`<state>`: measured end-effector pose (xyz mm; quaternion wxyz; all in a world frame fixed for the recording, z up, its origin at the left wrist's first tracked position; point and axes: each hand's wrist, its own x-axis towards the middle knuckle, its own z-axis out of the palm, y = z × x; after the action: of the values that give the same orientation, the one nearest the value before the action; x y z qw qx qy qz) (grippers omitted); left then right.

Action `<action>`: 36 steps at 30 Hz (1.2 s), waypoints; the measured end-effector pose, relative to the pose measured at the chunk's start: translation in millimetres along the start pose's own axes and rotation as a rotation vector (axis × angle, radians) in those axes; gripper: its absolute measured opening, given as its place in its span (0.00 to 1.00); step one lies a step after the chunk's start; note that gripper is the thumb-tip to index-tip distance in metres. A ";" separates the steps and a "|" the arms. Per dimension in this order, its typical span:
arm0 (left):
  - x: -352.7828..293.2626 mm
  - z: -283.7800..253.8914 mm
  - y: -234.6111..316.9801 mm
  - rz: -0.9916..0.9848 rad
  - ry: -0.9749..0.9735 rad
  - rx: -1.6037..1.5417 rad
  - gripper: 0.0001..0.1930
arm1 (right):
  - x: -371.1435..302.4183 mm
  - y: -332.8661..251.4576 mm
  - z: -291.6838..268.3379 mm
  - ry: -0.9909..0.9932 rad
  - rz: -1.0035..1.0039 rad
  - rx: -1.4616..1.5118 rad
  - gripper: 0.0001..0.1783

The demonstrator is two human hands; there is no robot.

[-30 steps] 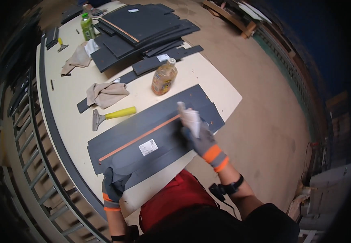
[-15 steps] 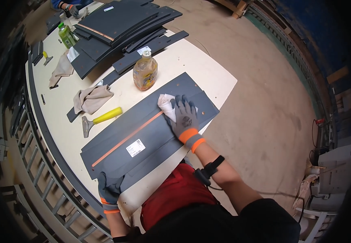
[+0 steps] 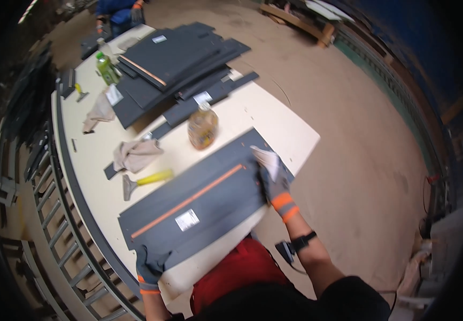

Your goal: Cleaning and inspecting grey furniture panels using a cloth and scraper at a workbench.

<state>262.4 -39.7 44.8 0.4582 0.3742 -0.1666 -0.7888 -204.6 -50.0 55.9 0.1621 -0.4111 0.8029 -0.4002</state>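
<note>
A dark grey flat panel [image 3: 205, 200] with an orange strip [image 3: 188, 200] and a white label [image 3: 187, 220] lies at the table's near edge. Around the panel's near left corner my gloved left hand [image 3: 150, 263] is closed, thumb on top. At the right end is my gloved right hand [image 3: 275, 184], closed on a pale cloth [image 3: 266, 158] that sticks out past the fingers; motion blurs it slightly. It touches the panel's right edge. Just beyond the panel lies a scraper [image 3: 148, 179] with a yellow handle, beside a crumpled beige cloth [image 3: 135, 155].
A bottle of amber liquid [image 3: 203, 128] stands beyond the panel. Farther back are a stack of dark panels [image 3: 175, 59], a green bottle [image 3: 107, 68], a second scraper [image 3: 80, 92] and another cloth [image 3: 100, 111]. A metal roller rack [image 3: 63, 241] runs along the left. A person [image 3: 119, 13] stands at the far end.
My right hand has slid with the cloth from the panel's top to its right edge. My left hand keeps its corner. The whole view has shifted, and the far person's hands have moved.
</note>
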 end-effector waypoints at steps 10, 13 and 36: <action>-47.6 30.6 66.2 0.387 0.118 -0.051 0.27 | -3.9 24.7 -75.6 0.243 0.245 0.258 0.32; 7.6 52.6 104.5 0.532 0.078 0.110 0.26 | 5.4 27.4 -84.2 0.243 0.223 0.312 0.35; 471.0 254.8 185.2 0.217 -0.114 0.220 0.26 | 30.6 45.1 -164.2 0.320 0.487 0.386 0.34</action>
<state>42.6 -556.5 120.2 0.4869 0.3564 -0.3172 -0.7316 -343.9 24.9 126.0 0.1999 -0.1012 0.8022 -0.5534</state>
